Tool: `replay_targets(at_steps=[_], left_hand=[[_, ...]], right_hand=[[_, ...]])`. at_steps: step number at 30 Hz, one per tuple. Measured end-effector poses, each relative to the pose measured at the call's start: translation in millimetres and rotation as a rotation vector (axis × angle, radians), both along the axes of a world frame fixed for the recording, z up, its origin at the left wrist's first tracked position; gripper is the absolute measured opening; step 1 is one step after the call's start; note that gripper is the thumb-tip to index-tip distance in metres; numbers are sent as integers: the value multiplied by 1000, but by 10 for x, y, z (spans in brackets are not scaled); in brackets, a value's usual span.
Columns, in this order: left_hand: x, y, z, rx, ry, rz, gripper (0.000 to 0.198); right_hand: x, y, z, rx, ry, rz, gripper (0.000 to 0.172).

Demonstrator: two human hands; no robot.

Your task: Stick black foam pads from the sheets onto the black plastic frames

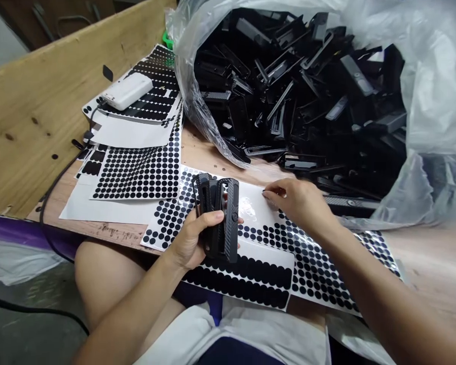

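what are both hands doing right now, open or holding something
Left hand: closed around black parts.
Right hand: pinched shut, apparently on a small dark piece.

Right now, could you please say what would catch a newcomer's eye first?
Probably the translucent plastic bag heaped with black plastic parts, filling the upper right. Next, the left hand near the centre, gripping similar black pieces above sheets of black dots. A white power bank, seemingly, lies at upper left.

Knotted wooden board (70, 96) beside wood-grain tabletop (433, 263), grey floor (30, 340)
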State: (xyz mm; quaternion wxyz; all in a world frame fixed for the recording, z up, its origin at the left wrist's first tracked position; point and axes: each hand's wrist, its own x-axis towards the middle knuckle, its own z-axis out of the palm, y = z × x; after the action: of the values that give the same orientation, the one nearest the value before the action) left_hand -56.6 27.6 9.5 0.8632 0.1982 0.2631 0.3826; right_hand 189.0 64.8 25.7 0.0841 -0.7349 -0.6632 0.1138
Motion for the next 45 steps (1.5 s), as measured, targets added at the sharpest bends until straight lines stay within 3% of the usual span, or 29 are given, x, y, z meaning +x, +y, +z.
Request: replay_targets(at_steps=[6, 9, 12, 15, 25, 36, 45], left_hand=[[7, -3, -22, 5, -5, 35, 46], [16, -10, -48, 27, -12, 23, 45], [22, -12, -77, 41, -20, 8, 43], [24, -10, -103, 40, -30, 25, 41], [17, -14, -115, 23, -28, 56, 42], [21, -18, -110, 26, -47, 44, 42], [22, -25, -103, 29, 0, 43, 44]], right_hand=[[34, 65, 101, -85, 234, -137, 11], [-71, -69, 218, -57, 638, -154, 27], [-308, -254, 349, -259, 1119, -80, 40], [-528, -374, 427, -414, 1279, -31, 37], [-679, -432, 456, -345, 1292, -4, 25], [-663, -456, 446, -288, 1160, 25, 29], [-739, -469, 570, -229, 1029, 51, 38]])
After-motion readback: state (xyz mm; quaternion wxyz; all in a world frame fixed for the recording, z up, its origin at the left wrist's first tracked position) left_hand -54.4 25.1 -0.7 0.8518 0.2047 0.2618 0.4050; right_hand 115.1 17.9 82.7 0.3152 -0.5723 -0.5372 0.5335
